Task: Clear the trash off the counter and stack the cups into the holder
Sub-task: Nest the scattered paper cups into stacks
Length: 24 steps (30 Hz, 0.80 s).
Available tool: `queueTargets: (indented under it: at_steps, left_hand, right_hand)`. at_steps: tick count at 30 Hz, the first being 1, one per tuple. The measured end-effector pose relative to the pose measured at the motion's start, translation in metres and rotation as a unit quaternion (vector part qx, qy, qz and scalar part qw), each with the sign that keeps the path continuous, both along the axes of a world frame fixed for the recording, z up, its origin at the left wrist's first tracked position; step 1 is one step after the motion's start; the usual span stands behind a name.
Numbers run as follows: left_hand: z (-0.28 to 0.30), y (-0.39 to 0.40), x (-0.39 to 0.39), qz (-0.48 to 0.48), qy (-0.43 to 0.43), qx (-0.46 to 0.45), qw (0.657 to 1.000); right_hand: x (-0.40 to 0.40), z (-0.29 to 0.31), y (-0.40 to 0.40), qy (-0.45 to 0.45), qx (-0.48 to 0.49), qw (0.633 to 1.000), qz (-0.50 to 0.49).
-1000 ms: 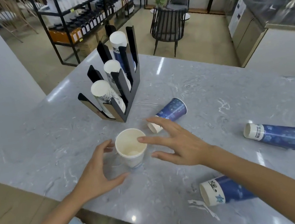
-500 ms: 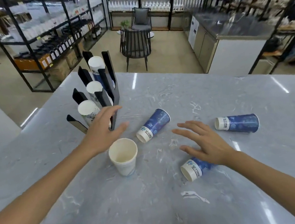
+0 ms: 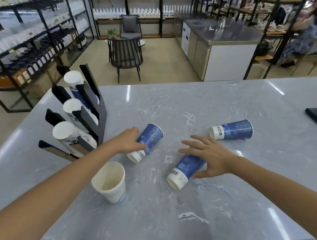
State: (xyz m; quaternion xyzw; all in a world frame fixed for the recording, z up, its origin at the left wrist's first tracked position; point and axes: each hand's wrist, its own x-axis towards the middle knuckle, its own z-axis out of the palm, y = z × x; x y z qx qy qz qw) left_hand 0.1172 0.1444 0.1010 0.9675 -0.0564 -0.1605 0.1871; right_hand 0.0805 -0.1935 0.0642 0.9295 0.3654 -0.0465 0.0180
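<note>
Cups lie toppled on the tabletop (image 3: 241, 179), so each hand approaches from above. Left hand (image 3: 127, 142) curls round the blue cup (image 3: 149, 140) beside the holder (image 3: 91, 116). Right hand (image 3: 211, 157), fingers spread, hovers over the nearer cup (image 3: 185, 168), gripping nothing. Both cups are blue with white rims.

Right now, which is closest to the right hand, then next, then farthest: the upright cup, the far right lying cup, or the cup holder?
From the right hand:
1. Far right lying cup, just beyond the fingertips.
2. Upright cup, to the left, near the counter's front.
3. Cup holder, at the far left.
</note>
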Motion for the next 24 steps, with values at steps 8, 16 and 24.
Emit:
queueTargets:
  at_steps: [8, 16, 24]
  left_hand:
    - [-0.021, -0.016, 0.033, 0.002, 0.066, 0.058, 0.996]
    - [-0.043, -0.025, 0.045, 0.047, 0.027, 0.062, 0.997]
    - [-0.029, -0.017, 0.030, 0.050, -0.014, 0.066, 0.996]
  right_hand:
    - [0.059, -0.018, -0.008, 0.047, -0.029, 0.996, 0.073]
    - [0.078, -0.040, -0.013, 0.047, 0.024, 0.992, 0.117]
    - [0.077, -0.041, -0.023, 0.051, 0.097, 0.988, 0.106]
